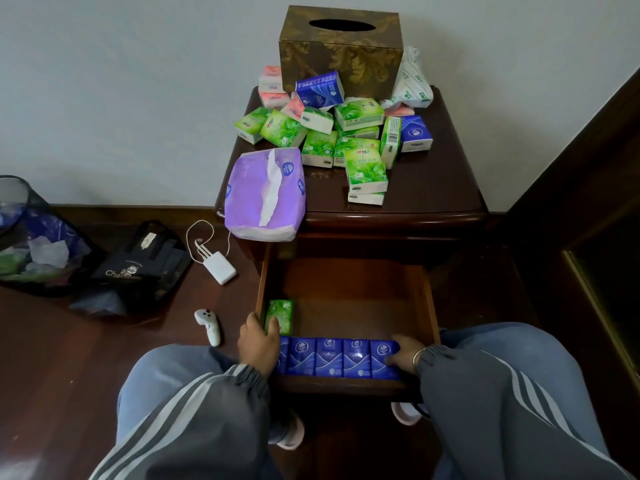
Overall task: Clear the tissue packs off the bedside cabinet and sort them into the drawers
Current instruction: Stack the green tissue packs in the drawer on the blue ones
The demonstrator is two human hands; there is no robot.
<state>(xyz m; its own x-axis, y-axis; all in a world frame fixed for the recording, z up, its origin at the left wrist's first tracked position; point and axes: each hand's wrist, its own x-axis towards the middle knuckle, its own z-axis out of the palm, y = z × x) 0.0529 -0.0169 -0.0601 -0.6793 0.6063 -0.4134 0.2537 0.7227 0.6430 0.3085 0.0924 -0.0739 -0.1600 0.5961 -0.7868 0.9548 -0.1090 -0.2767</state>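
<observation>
The cabinet's drawer [346, 285] stands pulled out toward me. A row of several blue tissue packs [329, 356] lines its front wall. My left hand [258, 344] grips a green pack [280, 315] at the drawer's left side, just behind the row. My right hand [403, 353] rests with straight fingers on the rightmost blue pack. On the dark cabinet top [433, 188] lies a heap of green packs [353, 143], two blue packs [320, 90], pink packs [272, 88] and a large purple soft pack [265, 195] overhanging the front left corner.
A brown tissue box [341, 50] and a white wrapper [412, 81] stand at the cabinet's back. On the floor to the left are a mesh waste bin [31, 244], a black bag [145, 268], a white power bank [220, 270] and a white controller [209, 325]. My knees flank the drawer.
</observation>
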